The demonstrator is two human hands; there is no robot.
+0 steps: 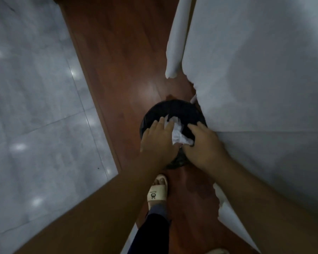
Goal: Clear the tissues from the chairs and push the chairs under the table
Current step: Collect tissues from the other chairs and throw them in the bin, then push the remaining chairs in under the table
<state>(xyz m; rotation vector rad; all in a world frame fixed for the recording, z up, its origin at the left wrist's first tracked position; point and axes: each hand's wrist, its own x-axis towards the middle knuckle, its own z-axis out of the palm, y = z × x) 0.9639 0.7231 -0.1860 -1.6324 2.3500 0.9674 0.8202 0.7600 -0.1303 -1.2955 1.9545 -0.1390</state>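
A round black bin (174,107) lined with a dark bag stands on the wooden floor, close to a white wall. Both of my hands are over its mouth with crumpled white tissues (178,132) between them. My left hand (159,140) presses on the tissues from the left, fingers stretched along them. My right hand (202,143) holds the tissues from the right, thumb and fingers curled around the lower end. No chairs or table are in view.
A reddish wooden strip (121,61) runs between grey floor tiles (35,88) on the left and the white wall (264,70) on the right, where paper is torn and curling. My foot in a cream slipper (157,192) stands just behind the bin.
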